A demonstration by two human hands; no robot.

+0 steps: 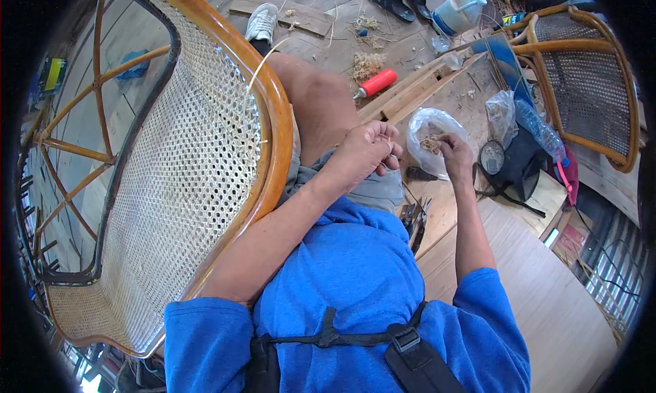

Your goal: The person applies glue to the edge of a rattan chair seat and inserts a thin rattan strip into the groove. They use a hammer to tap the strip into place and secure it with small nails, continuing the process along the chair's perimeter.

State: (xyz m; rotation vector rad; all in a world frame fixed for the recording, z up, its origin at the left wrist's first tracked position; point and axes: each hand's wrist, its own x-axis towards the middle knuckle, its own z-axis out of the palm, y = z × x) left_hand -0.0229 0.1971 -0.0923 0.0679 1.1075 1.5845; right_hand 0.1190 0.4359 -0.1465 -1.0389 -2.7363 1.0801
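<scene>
From my remote seat I saw the left hand [369, 149] at the middle of the frame, fingers curled together and pinched on a thin pale cane strand [263, 61] whose long axis ran up and to the left toward the rim of the woven cane chair [205, 154] filling the left half of the frame. The right hand [454, 150] sat just to the right of it, fingertips dipped into the mouth of a clear plastic bag [427, 137] holding small straw-coloured pieces; I could not tell whether those fingers had closed on anything. The two hands were near each other but apart, the bag between them, so the left one was the nearer to the strand and the chair. Above them lay a red-handled tool [376, 83] on the floor, and a second cane chair [581, 72] stood at the upper right.
</scene>
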